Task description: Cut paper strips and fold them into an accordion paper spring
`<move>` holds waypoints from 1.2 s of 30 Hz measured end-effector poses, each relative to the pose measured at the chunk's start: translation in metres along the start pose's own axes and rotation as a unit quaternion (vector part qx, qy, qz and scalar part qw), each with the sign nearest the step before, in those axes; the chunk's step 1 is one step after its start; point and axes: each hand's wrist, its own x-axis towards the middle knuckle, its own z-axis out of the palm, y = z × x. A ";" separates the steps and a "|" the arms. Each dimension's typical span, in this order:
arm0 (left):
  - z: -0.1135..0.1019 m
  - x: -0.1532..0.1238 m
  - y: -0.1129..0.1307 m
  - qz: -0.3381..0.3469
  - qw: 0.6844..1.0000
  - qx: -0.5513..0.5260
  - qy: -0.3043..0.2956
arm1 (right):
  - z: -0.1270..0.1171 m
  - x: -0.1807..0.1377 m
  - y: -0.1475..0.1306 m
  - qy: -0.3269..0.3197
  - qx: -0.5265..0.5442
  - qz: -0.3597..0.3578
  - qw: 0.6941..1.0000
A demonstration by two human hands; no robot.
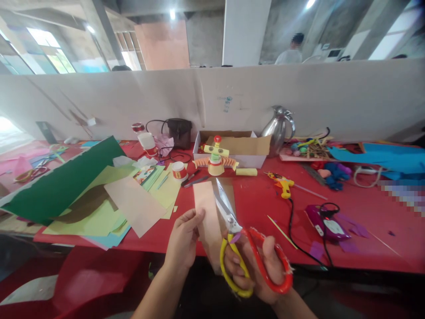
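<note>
Basically, the paper strip point(206, 204) is at the near edge of the red table point(250, 208), about centre, lower end hanging past it. Looks light & thin, stiff enough to stand flat but prob. quick to bend or crease, so best held by its left long edge, fingers clear of the blades. L hand point(183, 235) has it there: thumb pressed on top, fingers curled in behind, pinch closed. R hand point(254, 270) has scissors point(231, 221), thumb thru red loop, fingers curled thru yellow; blades slightly parted by the strip's right side, contact can't tell. Scissors prob. heavy-ish, grippy at the loops, sharp up front. Farther out: peach sheet point(134, 201) left, glue gun point(283, 184) right, paper figure point(216, 166) far w/ box point(232, 155) behind.
</note>
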 end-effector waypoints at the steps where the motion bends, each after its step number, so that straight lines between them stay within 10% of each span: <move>1: -0.002 0.000 0.001 0.001 1.000 0.002 0.000 | 0.001 -0.001 -0.003 0.009 -0.002 -0.012 1.000; 12: -0.024 0.052 0.000 0.099 0.992 0.057 0.062 | -0.009 -0.012 -0.026 0.072 -0.031 -0.023 0.997; 21: -0.004 0.109 0.005 0.343 0.868 0.314 0.176 | -0.015 -0.009 -0.014 0.043 -0.004 -0.005 0.999; 27: 0.015 0.046 -0.001 0.119 0.967 0.210 -0.077 | -0.019 -0.010 -0.008 0.032 0.000 0.036 0.999; 36: 0.018 0.037 0.003 0.115 0.974 0.194 -0.021 | -0.016 -0.010 -0.002 0.037 -0.018 0.046 0.998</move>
